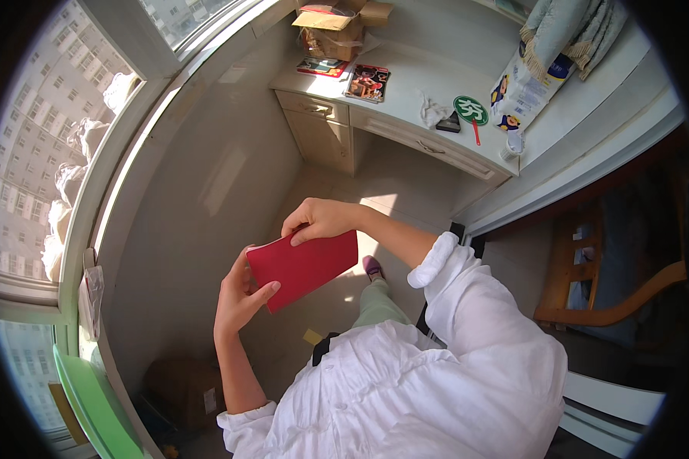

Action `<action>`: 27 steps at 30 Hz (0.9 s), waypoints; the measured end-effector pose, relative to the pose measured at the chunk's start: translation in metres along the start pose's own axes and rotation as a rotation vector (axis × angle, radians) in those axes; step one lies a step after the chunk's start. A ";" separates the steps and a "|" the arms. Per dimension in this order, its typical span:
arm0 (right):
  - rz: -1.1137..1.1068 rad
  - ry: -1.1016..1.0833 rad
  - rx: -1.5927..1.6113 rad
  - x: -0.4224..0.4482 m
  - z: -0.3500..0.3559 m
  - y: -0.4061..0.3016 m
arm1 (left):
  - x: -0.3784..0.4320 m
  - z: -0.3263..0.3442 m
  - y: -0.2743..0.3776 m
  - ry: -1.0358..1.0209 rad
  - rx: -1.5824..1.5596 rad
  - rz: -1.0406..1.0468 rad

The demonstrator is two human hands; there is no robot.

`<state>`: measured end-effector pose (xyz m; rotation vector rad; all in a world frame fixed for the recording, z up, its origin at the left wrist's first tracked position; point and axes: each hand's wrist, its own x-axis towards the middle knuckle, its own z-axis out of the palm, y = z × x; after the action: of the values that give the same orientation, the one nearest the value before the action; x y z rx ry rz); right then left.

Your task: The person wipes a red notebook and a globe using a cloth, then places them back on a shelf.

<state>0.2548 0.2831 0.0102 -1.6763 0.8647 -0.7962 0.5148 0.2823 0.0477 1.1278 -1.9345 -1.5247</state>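
Observation:
A thin red-covered book or notebook (307, 267) is held in front of my body, tilted, with its cover facing up. My left hand (244, 292) grips its left end, the thumb lying on the cover and the fingers behind. My right hand (318, 221) pinches the upper edge, thumb on the cover near the middle. Pale page edges show at the upper left corner. Whether the pages are slightly parted there, I cannot tell.
Ahead, a white desk (413, 74) bears a cardboard box (330, 40), magazines (367, 83), a green round fan (471, 110) and a plastic package (531, 86). Windows run along the left. A wooden chair (620, 298) stands at the right, a brown box (186, 390) at the lower left.

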 end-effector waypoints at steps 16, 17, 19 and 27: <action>0.923 0.957 -1.031 -0.116 -0.380 0.306 | 0.288 0.136 -0.035 0.183 -0.705 -0.394; 1.123 0.848 -0.961 -0.137 -0.396 0.317 | 0.290 0.126 -0.035 0.241 -0.765 -0.367; 1.071 0.626 -1.105 -0.175 -0.412 0.344 | 0.289 0.115 -0.029 0.321 -0.829 -0.341; 0.119 1.209 0.043 -0.061 -0.372 0.217 | 0.269 0.093 -0.019 0.482 -1.040 -0.216</action>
<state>-0.1233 0.1107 -0.1164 -0.9641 1.6941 -1.7598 0.2962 0.1199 -0.0377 1.0491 -0.5416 -1.7811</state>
